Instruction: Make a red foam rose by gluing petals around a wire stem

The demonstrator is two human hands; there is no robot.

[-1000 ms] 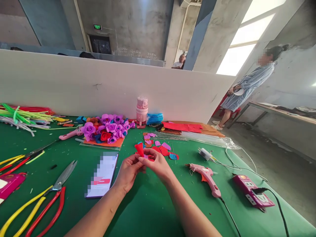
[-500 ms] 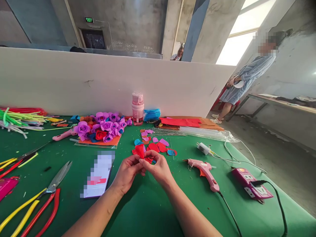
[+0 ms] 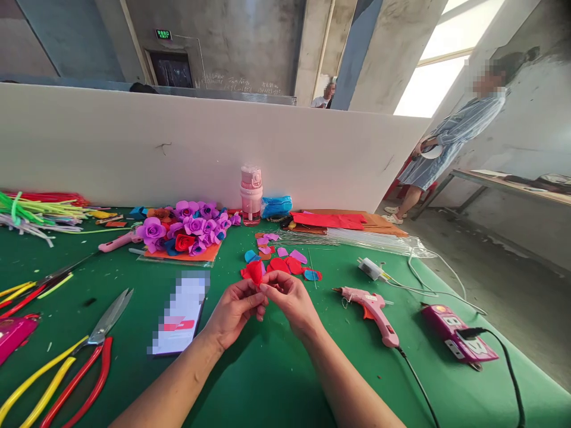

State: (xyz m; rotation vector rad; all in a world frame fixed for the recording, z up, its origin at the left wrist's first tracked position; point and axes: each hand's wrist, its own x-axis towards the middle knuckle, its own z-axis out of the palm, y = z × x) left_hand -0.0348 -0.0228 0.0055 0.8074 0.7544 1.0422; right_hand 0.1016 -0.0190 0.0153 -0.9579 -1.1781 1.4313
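Between my two hands is a small red paper flower (image 3: 255,271), held upright just above the green table. My left hand (image 3: 237,309) pinches its base with closed fingers. The fingertips of my right hand (image 3: 288,295) are pressed on its lower right side, also closed. Just beyond the hands lie loose red petals (image 3: 279,265), with purple petals (image 3: 298,256) and blue petals (image 3: 312,274) among them. A pink glue gun (image 3: 370,309) rests on the table to the right of my right hand. A phone (image 3: 181,315) lies left of my left hand.
Large scissors (image 3: 100,333) lie open at the left. Finished purple paper roses (image 3: 194,226) are piled behind the phone. A pink bottle (image 3: 251,199) stands by the white partition (image 3: 200,142). A purple power strip (image 3: 459,336) sits at the right; a person (image 3: 464,128) stands beyond.
The whole view has shifted slightly, so things sit a little further right. Both hands keep hold of the red flower, with only small finger movements.
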